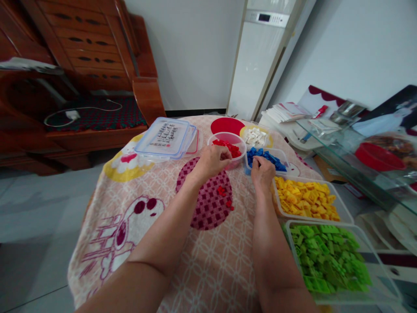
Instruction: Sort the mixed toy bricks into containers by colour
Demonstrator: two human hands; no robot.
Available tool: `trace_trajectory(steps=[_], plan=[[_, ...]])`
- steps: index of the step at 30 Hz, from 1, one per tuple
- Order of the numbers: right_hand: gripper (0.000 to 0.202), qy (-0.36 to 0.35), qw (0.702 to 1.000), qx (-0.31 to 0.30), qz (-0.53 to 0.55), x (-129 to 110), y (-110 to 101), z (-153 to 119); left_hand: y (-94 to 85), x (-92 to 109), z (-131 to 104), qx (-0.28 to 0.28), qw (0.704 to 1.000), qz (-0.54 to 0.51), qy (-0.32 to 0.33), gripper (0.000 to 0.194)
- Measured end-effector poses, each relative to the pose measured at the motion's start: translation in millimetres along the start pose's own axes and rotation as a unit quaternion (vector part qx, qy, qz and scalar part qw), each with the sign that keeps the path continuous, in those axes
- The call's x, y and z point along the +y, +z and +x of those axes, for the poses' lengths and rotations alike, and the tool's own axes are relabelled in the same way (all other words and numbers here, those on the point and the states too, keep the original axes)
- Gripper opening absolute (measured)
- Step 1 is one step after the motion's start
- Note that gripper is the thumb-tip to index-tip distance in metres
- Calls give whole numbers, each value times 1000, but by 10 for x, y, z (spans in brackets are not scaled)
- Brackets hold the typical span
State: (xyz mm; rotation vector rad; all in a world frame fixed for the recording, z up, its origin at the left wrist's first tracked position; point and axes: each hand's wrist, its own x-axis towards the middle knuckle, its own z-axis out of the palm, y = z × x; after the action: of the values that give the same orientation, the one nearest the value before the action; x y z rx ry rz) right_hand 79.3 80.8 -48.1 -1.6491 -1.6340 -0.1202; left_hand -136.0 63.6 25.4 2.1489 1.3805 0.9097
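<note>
My left hand (213,161) is at the near left rim of a round clear tub (235,164) of red toy bricks (230,148). Its fingers are curled together over the bricks, and whatever they may hold is hidden. My right hand (263,172) reaches over the near left edge of a clear box (283,154) of blue toy bricks (269,157). The fingertips are pinched together at the blue bricks, too small to show what is between them. A few loose red pieces (221,191) lie on the patterned tablecloth (208,269) between my forearms.
Boxes of yellow bricks (306,198) and green bricks (332,256) line the right side. White bricks (256,136) lie behind the blue ones. Stacked lids (166,138) rest at the back left. A glass shelf (358,161) stands right, a wooden bench (97,117) left.
</note>
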Motion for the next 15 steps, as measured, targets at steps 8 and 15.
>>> trace_trajectory(steps=[8, 15], plan=[[34, 9, 1000, -7, -16, -9, 4, -8, 26, -97, 35, 158, 987, 5, -21, 34], [34, 25, 999, -26, -23, -43, -22, -5, -203, 203, -114, 52, 960, -266, 71, 30]])
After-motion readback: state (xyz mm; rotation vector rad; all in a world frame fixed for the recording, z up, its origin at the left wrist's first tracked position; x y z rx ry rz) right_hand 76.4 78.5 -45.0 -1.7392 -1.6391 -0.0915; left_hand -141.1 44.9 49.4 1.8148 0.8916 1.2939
